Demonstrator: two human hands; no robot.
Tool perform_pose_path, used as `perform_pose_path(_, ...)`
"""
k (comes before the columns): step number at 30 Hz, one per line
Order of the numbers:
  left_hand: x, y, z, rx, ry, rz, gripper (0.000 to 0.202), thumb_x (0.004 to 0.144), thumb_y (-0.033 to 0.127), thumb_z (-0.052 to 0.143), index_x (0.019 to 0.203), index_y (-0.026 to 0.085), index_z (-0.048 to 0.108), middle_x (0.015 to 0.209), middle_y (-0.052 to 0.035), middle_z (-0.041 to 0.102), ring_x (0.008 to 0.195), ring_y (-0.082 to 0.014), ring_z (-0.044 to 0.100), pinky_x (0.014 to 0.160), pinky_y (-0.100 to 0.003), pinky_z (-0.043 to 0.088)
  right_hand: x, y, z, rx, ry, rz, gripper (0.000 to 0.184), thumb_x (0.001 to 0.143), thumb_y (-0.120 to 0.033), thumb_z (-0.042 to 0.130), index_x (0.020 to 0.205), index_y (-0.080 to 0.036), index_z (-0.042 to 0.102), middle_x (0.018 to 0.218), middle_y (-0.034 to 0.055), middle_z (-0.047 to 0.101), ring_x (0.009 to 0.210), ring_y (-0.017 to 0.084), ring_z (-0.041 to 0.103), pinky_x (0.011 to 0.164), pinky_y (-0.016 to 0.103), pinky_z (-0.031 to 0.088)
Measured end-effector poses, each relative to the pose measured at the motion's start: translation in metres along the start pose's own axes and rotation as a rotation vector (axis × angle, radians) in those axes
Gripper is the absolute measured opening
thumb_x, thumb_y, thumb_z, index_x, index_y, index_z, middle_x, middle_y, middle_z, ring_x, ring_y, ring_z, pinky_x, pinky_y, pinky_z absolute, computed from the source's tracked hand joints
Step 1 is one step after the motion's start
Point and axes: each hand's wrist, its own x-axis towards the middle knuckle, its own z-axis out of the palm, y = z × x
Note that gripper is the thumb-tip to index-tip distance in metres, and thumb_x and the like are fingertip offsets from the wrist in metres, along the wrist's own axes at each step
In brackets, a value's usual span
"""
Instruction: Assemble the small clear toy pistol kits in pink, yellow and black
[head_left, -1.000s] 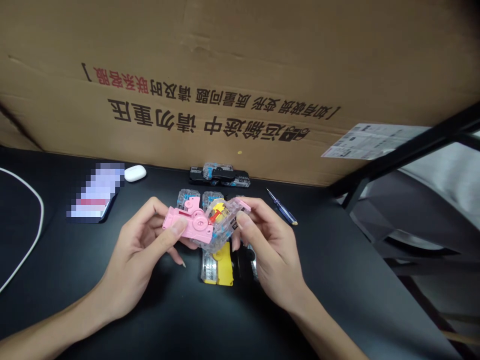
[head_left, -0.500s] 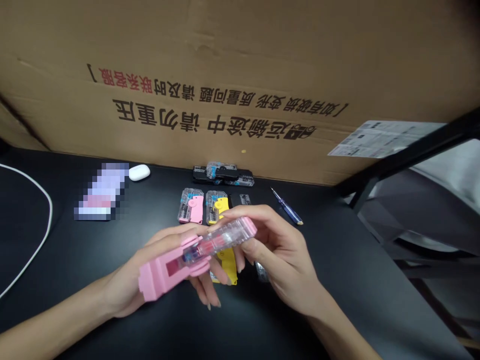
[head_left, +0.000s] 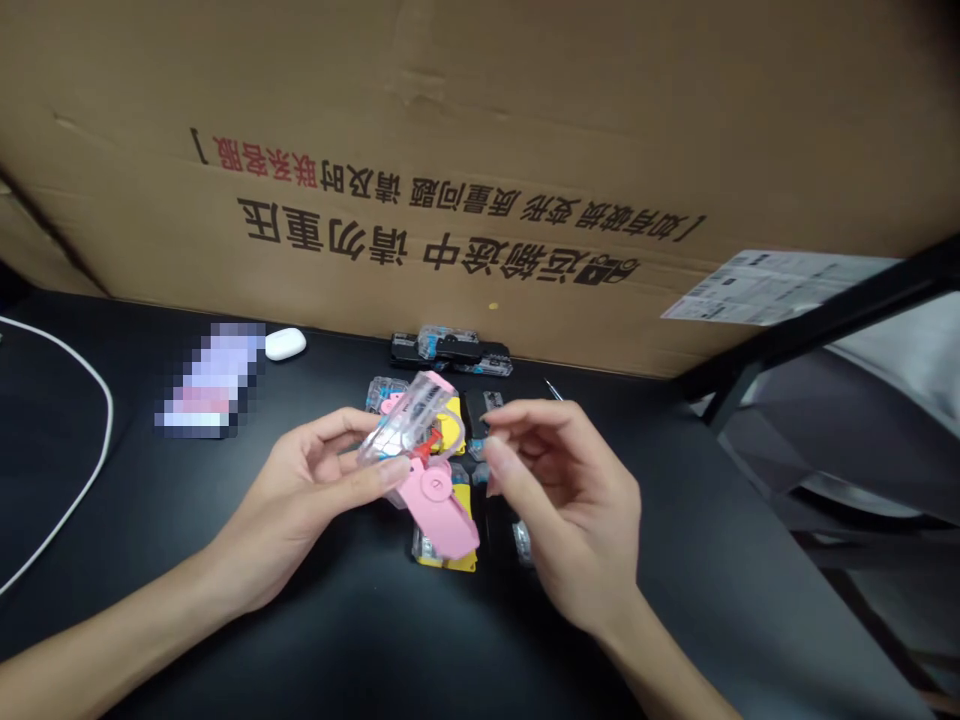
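My left hand [head_left: 311,495] grips a toy pistol [head_left: 442,515] with a clear barrel, a pink grip and a red trigger. The thumb presses on its side near the joint; the other fingers are partly hidden behind it. The barrel tilts up and away, and the grip points down to the right. Just right of the toy, my right hand [head_left: 574,500] hovers with bent fingers and thumb apart, holding nothing. Behind and below the toy lie folded toys of the same kind, among them a yellow one [head_left: 465,530] and a black one [head_left: 478,412].
More black and clear folded toys [head_left: 450,350] lie piled against a large cardboard box [head_left: 450,120]. A blurred-out flat object [head_left: 217,375] and a white earbud case [head_left: 286,344] are at left, near a white cable [head_left: 109,430]. A screwdriver tip [head_left: 553,390] shows behind my right hand.
The toy pistol has turned from lying lengthwise across both hands to showing its side, barrel up. My right hand has let go of its clear end and moved slightly right.
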Motion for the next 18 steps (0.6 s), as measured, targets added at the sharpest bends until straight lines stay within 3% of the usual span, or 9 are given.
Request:
perform_pose_path(4,0.001,-0.005,0.000,0.052,0.068,0.091,0.032,0.089,0.030,0.103,0.103,0.018,0.077,0.112,-0.0072,0.091,0.101,-0.0187,0.089,0.097,-0.027,0.070,-0.005,0.000,0.004,-0.150,-0.102,-0.171,0.018,0.104,-0.020,0.084,0.118,-0.026,0.077,0.098,0.0008,0.073,0.074,0.015,0.067,0.060,0.029,0.054)
perform_pose_path(8,-0.004,-0.010,0.002,0.172,0.109,0.213,0.032,0.094,0.029,0.098,0.106,0.021,0.070,0.111,-0.0028,0.091,0.100,-0.0152,0.089,0.094,-0.022,0.070,-0.005,0.002,0.008,-0.299,-0.103,-0.327,0.021,0.101,-0.014,0.088,0.117,-0.025,0.079,0.104,0.0026,0.079,0.087,0.017,0.072,0.071,0.032,0.059)
perform_pose_path(13,-0.014,-0.015,0.003,0.388,0.140,0.371,0.025,0.099,0.026,0.094,0.110,0.025,0.071,0.110,0.0000,0.090,0.100,-0.0142,0.088,0.091,-0.019,0.069,-0.004,0.002,0.011,-0.286,-0.127,-0.352,0.024,0.100,-0.009,0.088,0.114,-0.026,0.078,0.105,0.0014,0.084,0.094,0.018,0.077,0.079,0.034,0.063)
perform_pose_path(18,-0.018,-0.020,0.000,0.481,0.165,0.437,0.026,0.099,0.028,0.094,0.113,0.028,0.072,0.110,0.0021,0.088,0.104,-0.0147,0.088,0.095,-0.022,0.070,-0.007,0.002,0.011,-0.293,-0.078,-0.390,0.026,0.099,-0.008,0.088,0.113,-0.028,0.079,0.103,0.0033,0.085,0.092,0.023,0.078,0.083,0.042,0.066)
